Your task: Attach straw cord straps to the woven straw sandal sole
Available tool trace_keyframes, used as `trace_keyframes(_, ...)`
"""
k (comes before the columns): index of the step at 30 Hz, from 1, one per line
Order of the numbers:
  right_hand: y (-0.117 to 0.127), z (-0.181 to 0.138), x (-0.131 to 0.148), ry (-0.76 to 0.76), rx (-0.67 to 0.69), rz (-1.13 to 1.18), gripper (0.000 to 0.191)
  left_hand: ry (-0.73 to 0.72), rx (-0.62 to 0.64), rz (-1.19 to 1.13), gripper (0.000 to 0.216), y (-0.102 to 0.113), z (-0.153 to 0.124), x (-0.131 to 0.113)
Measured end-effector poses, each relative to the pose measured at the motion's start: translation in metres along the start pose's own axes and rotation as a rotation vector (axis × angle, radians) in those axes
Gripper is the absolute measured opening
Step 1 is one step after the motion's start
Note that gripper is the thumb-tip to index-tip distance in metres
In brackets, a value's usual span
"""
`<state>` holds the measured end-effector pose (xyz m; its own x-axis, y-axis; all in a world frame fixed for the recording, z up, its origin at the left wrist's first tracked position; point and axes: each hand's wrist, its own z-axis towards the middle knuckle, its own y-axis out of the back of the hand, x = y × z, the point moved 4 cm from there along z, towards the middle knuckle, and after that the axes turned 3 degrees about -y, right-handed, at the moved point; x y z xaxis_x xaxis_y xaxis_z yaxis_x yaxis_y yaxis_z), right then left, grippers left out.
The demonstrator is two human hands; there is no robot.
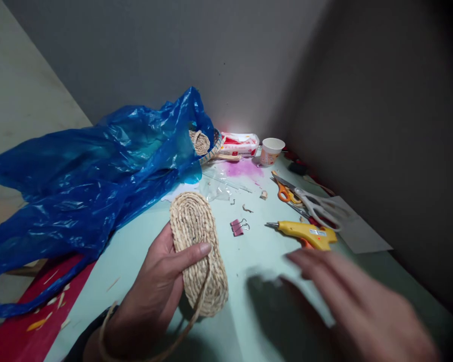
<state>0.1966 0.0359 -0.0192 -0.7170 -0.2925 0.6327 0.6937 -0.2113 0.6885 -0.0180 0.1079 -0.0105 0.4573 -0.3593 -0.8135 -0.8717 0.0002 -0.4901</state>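
Note:
My left hand grips an oval mat of braided straw, thumb across its middle, holding it just above the pale green table. A loose tail of straw braid runs from the mat down past my wrist. My right hand hovers over the table at the lower right, blurred by motion, fingers stretched out and apart, holding nothing. It is nearest the yellow glue gun.
A big blue plastic bag fills the left, with a woven basket at its mouth. Pink binder clip, white scissors, orange scissors, a paper cup, a tissue pack and grey walls behind.

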Motion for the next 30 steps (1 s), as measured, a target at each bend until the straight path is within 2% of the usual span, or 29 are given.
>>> trace_keyframes(3, -0.057, 0.002, 0.053, 0.331, -0.005, -0.125, 0.028, 0.013, -0.028, -0.011, 0.063, 0.001, -0.002, 0.004)
trace_keyframes(5, -0.086, 0.007, 0.075, 0.496, 0.016, -0.212, 0.035, 0.042, -0.042, -0.008, 0.065, 0.000, -0.004, 0.005)
trace_keyframes(7, -0.100, 0.015, 0.084, 0.536, 0.054, -0.247, 0.030, 0.070, -0.024, -0.014, 0.069, -0.001, -0.005, 0.005)
trace_keyframes(9, -0.100, 0.021, 0.084, 0.527, 0.070, -0.264, 0.025, 0.066, -0.012, -0.018, 0.073, -0.002, -0.005, 0.004)
trace_keyframes(12, -0.086, 0.023, 0.077, 0.473, 0.087, -0.211, 0.022, 0.021, -0.037, 0.001, 0.075, 0.000, -0.002, 0.003)
trace_keyframes(14, -0.068, 0.023, 0.071, 0.441, 0.047, -0.085, 0.019, 0.010, -0.045, 0.025, 0.073, 0.002, 0.001, 0.005)
trace_keyframes(16, -0.051, 0.024, 0.065, 0.422, 0.040, 0.074, 0.016, 0.040, -0.025, 0.044, 0.069, 0.003, 0.003, 0.009)
trace_keyframes(19, -0.035, 0.031, 0.055, 0.342, 0.113, 0.273, 0.016, 0.117, 0.006, 0.047, 0.062, 0.004, 0.004, 0.016)
trace_keyframes(22, -0.026, 0.037, 0.041, 0.181, 0.032, 0.364, 0.022, 0.138, 0.061, 0.026, 0.058, 0.002, 0.003, 0.018)
trace_keyframes(25, -0.025, 0.039, 0.028, -0.057, 0.024, 0.450, 0.015, 0.179, 0.142, 0.000, 0.058, -0.002, 0.002, 0.019)
trace_keyframes(27, -0.024, 0.040, 0.024, -0.155, 0.067, 0.536, 0.009, 0.235, 0.182, -0.006, 0.058, -0.002, 0.002, 0.019)
trace_keyframes(30, -0.022, 0.043, 0.023, -0.244, 0.194, 0.618, 0.010, 0.280, 0.203, 0.017, 0.056, -0.001, 0.002, 0.018)
